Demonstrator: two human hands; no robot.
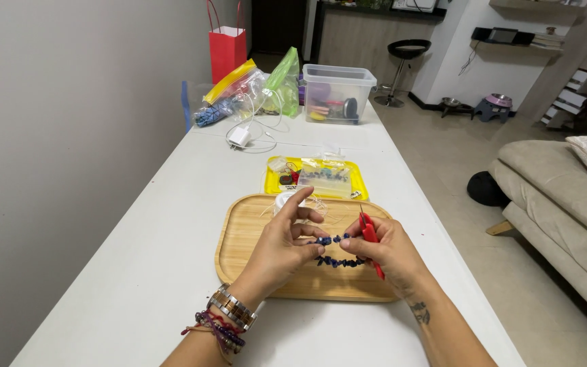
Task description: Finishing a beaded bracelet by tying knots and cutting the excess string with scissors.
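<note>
Left hand (281, 246) and right hand (383, 246) pinching blue bead strand (334, 250), thread barely visible

Over a wooden tray (239, 255) on the white table (171, 204), the left hand (283, 248) and the right hand (385, 248) pinch a strand of dark blue stone beads (334, 258) between their fingertips. The right hand also grips small red snips (370, 234), blades up. A spool (285, 200), probably of clear thread, sits behind the left fingers. Farther back lie a yellow tray (273, 182) and a clear plastic box (338, 92).
</note>
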